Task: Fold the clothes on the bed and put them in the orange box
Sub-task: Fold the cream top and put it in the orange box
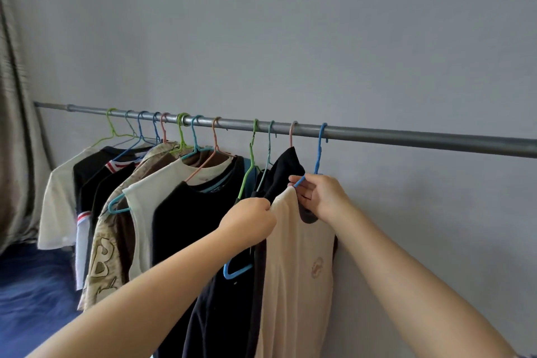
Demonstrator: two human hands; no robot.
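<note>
A cream T-shirt (299, 270) with a small chest print hangs from a blue hanger (319, 151) at the right end of a row of clothes on a grey metal rail (406, 138). My left hand (248, 221) grips the shirt's left shoulder seam. My right hand (319, 195) pinches the shirt's dark collar together with the blue hanger's lower wire. Just left of it hangs a black garment (283, 174). The orange box is not in view.
Several more shirts on coloured hangers fill the rail to the left, among them a black T-shirt (189, 227), a white one (55, 203) and a patterned beige one (101, 264). A blue bed cover (32, 305) lies at lower left, a curtain (14, 125) hangs far left.
</note>
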